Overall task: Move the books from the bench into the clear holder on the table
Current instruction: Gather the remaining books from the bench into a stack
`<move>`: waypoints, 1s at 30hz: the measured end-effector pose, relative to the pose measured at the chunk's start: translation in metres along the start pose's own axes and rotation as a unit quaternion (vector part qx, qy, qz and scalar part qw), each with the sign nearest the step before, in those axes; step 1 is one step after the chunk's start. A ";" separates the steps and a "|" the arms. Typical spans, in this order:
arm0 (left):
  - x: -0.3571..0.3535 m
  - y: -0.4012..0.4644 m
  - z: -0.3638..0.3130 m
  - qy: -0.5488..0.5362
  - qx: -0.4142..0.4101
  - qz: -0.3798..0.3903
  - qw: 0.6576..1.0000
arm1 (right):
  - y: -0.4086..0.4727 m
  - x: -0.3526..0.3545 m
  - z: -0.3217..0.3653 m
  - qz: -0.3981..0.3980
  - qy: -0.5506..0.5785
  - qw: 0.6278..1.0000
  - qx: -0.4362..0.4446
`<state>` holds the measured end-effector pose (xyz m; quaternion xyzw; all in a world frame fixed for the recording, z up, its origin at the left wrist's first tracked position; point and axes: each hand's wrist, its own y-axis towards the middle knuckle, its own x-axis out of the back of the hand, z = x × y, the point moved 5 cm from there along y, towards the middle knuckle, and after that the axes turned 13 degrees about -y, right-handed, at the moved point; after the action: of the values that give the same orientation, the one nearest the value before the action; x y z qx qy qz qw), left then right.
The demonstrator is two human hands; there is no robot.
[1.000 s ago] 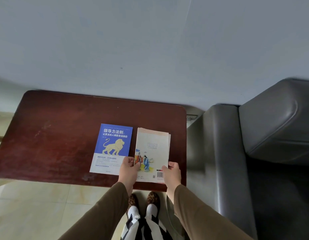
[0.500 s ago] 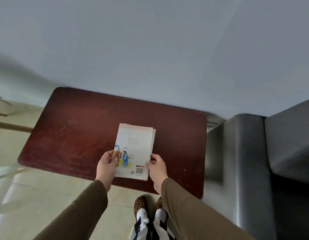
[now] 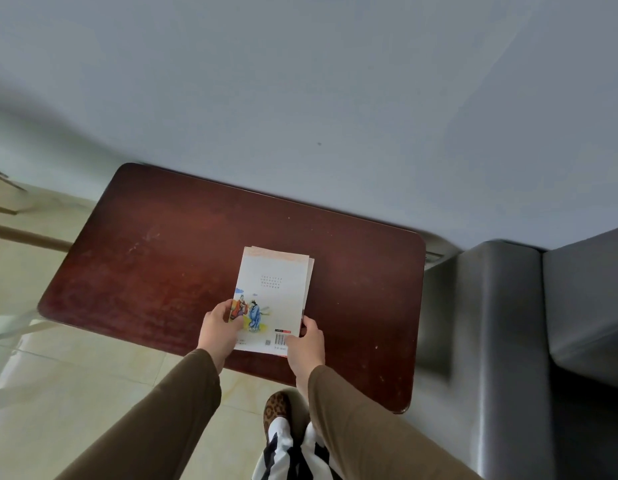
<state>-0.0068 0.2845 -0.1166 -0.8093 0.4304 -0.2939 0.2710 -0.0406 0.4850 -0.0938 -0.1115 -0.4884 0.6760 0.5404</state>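
Note:
A small stack of books (image 3: 274, 292), its top cover white with two robed figures and a barcode, is held over the dark red wooden bench (image 3: 182, 258). My left hand (image 3: 219, 325) grips the stack's near left corner. At the near right corner my right hand (image 3: 305, 342) holds it by the barcode. Edges of other books show along the stack's right side. The blue lion book is not visible; whether it is inside the stack I cannot tell. No clear holder or table appears in this view.
A grey padded sofa (image 3: 543, 334) stands right of the bench. A pale wall (image 3: 300, 98) runs behind it. Cream floor tiles (image 3: 75, 375) lie to the left, with light wooden legs (image 3: 20, 233) at the far left. My shoes (image 3: 278, 410) are below the bench edge.
A second ago the blue lion book lay beside the white one; it is no longer visible. Both hands now hold the stack, and the view has swung left, shifting bench and sofa right.

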 end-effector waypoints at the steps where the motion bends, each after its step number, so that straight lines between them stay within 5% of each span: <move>1: -0.001 -0.002 -0.002 -0.017 0.015 0.002 1.000 | 0.000 -0.002 0.001 0.003 0.019 1.000 -0.007; 15: -0.016 -0.031 -0.010 -0.162 0.134 0.065 0.975 | 0.003 0.016 0.003 -0.002 0.111 0.991 -0.074; 30: 0.021 -0.132 -0.046 -0.268 0.058 0.029 0.961 | -0.053 0.053 0.048 0.075 0.093 0.992 0.037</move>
<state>0.0408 0.3217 0.0108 -0.8286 0.3474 -0.0831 0.4312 -0.0605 0.5008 -0.0083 -0.1903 -0.4007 0.7192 0.5348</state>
